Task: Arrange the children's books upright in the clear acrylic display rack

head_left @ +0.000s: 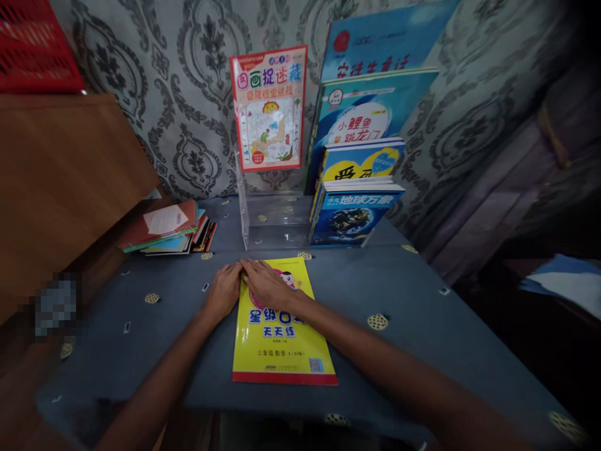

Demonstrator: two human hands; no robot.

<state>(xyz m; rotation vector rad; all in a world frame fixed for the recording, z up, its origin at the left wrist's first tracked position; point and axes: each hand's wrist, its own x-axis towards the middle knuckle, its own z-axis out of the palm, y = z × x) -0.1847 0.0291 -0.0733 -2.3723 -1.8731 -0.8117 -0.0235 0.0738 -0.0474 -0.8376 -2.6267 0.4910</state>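
A yellow workbook (282,360) with a red bottom strip lies flat on the table, its cover facing up. My left hand (225,289) is at the workbook's upper left edge, its fingers curled in and closed against that edge. Across the upper part of the cover reaches my right hand (267,285), its fingers close together and bent at the same corner, touching my left hand. Both hands' fingertips are partly hidden, and the right hand and forearm cover part of the cover picture and title.
Behind the workbook, a clear acrylic rack (272,237) holds a red-bordered picture book (270,113) and, at right, several blue and yellow books (352,216). A pile of books (162,228) lies left. A wooden cabinet (61,188) carries a red basket (37,47). A patterned cloth (375,363) covers the table.
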